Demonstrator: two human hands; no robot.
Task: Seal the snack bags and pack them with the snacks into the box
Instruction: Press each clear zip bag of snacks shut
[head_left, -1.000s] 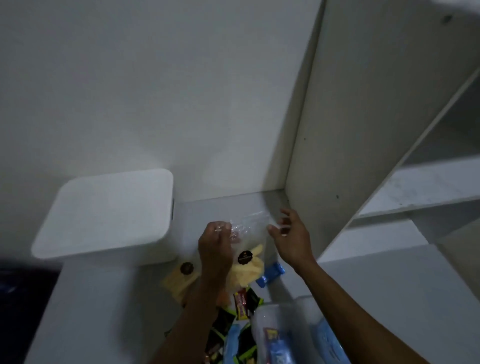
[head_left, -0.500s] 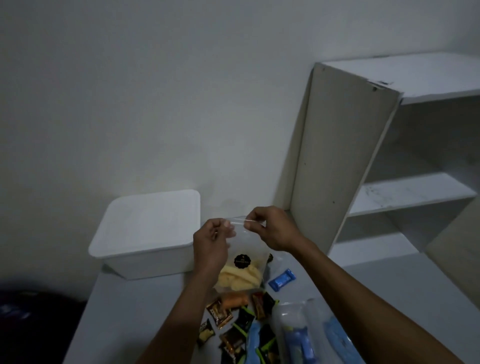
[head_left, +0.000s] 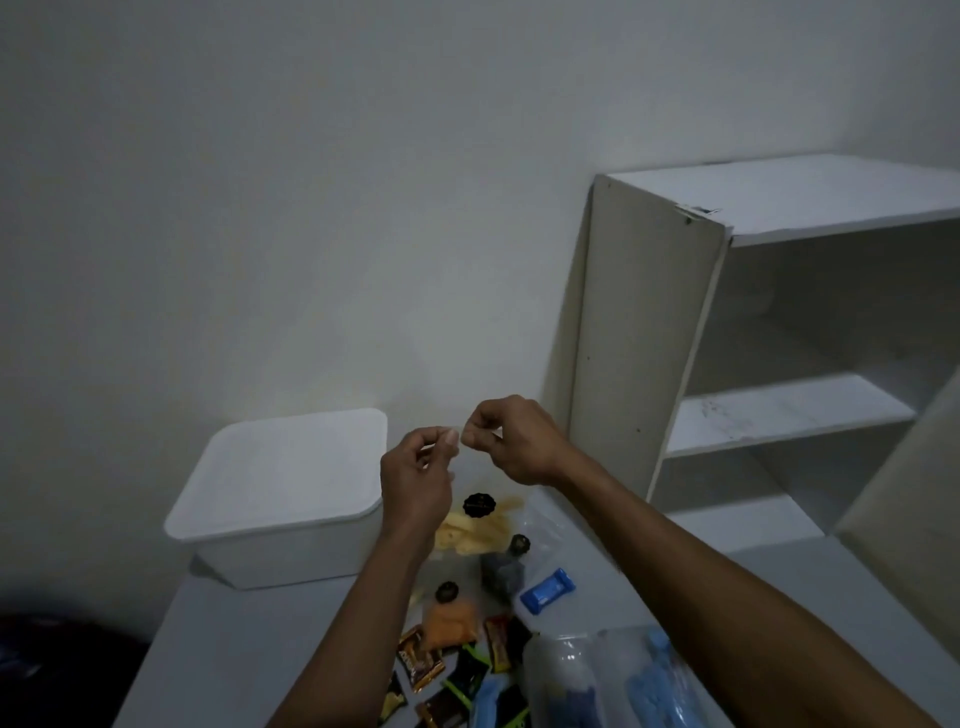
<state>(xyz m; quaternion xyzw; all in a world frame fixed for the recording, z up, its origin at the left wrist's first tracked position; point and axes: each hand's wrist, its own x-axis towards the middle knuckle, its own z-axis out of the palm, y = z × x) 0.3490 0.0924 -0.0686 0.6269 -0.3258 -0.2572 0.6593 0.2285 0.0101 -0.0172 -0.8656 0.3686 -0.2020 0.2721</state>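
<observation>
Nearest, in front of the white box, loose snack packets and a clear bag of blue items lie on the table; a blue wrapped snack and an orange-filled bag lie just beyond. Right of the box, the left hand and right hand hold up a clear snack bag of yellow pieces, each grip pinched on its top edge. Farther right stands a white shelf unit.
</observation>
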